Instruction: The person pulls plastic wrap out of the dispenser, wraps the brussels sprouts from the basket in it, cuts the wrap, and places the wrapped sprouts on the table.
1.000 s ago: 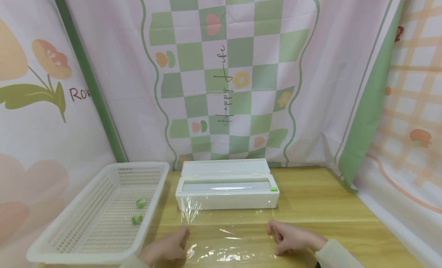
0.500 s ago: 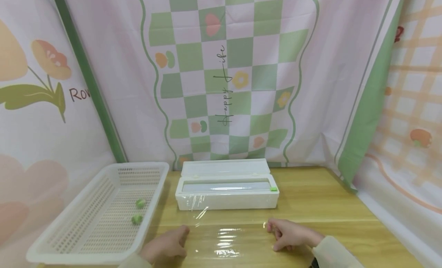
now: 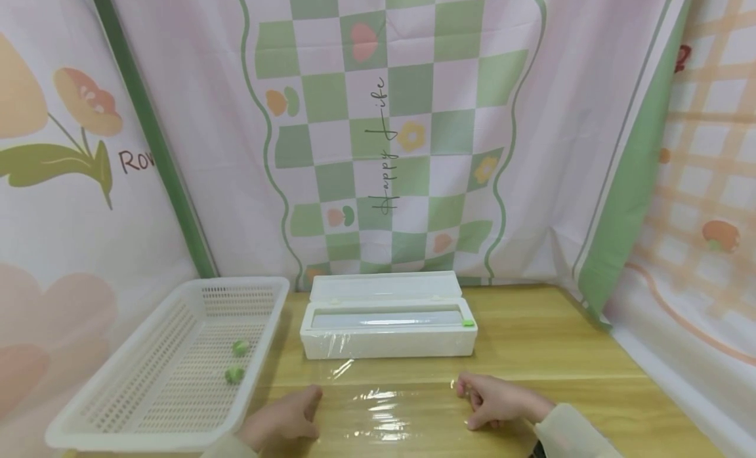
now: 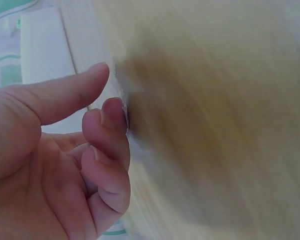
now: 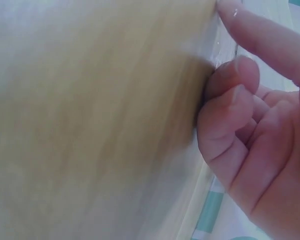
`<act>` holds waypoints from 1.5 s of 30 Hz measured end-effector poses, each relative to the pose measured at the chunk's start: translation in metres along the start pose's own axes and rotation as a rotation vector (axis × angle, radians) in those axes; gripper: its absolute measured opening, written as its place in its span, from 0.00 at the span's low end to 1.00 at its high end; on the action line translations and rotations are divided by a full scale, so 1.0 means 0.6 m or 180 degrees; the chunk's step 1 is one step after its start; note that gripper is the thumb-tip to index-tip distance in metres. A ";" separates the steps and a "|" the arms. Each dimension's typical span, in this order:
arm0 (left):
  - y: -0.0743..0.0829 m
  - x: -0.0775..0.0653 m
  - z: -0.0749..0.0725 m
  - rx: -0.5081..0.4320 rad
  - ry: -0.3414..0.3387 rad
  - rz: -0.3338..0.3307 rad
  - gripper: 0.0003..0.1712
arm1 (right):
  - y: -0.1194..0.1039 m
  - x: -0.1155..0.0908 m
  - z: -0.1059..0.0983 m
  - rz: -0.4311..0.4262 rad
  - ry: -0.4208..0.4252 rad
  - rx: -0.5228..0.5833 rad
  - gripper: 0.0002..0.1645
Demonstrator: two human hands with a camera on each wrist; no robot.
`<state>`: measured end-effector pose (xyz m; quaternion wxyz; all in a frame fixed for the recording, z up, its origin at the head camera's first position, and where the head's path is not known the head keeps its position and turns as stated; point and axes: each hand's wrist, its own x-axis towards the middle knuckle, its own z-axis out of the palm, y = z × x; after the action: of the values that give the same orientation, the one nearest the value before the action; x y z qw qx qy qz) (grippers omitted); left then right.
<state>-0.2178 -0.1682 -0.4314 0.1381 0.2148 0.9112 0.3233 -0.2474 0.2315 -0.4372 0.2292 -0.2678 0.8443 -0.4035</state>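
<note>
The white basket [image 3: 136, 440] walls off the outer side of the left hand [image 3: 280, 420], a narrow strip separating it from the white box [image 3: 386, 344]. Clear film [image 3: 386, 409] bars the way toward the right hand [image 3: 504, 402]. Right of the box, bare tabletop [image 3: 549, 346] gives passage.

clear film [image 3: 386, 409]: crinkled streaks by the left front of the white box [image 3: 390, 343] are fewer and fainter than a second ago | mid-film glare, bunched low then, now climbs in short bands | right hand [image 3: 504, 402]: slightly farther forward, small glint now on the film beside it
</note>
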 end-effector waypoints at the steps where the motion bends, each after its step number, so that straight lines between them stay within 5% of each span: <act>1: 0.000 -0.001 0.000 0.0050 0.0011 0.0001 0.34 | 0.000 0.000 0.000 0.0002 0.0001 -0.0002 0.22; 6: 0.001 -0.007 -0.004 0.0226 0.0037 -0.0046 0.32 | -0.001 -0.002 0.001 -0.0009 0.0031 -0.0076 0.22; 12: 0.019 -0.012 -0.015 -0.0051 0.0005 -0.0024 0.37 | -0.004 -0.004 0.002 -0.0006 0.0041 -0.0076 0.22; 20: 0.080 -0.027 -0.073 -0.0392 0.0101 0.0611 0.39 | -0.005 -0.004 0.000 0.0024 0.0029 -0.0032 0.22; 29: 0.105 -0.026 -0.132 -0.0388 0.0761 0.1137 0.35 | -0.004 -0.004 0.000 0.0006 0.0045 -0.0042 0.22; 36: 0.093 -0.023 -0.186 -0.0790 0.1160 0.0985 0.31 | 0.000 -0.003 0.003 -0.0016 0.0064 -0.0085 0.22; 45: 0.039 -0.030 -0.242 -0.1310 0.1540 0.0648 0.31 | 0.003 -0.001 0.004 0.0037 0.0064 -0.0012 0.22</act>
<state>-0.2518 -0.2370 -0.3050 -0.0748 0.1894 0.8070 0.5543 -0.2461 0.2312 -0.4402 0.2226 -0.2593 0.8488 -0.4033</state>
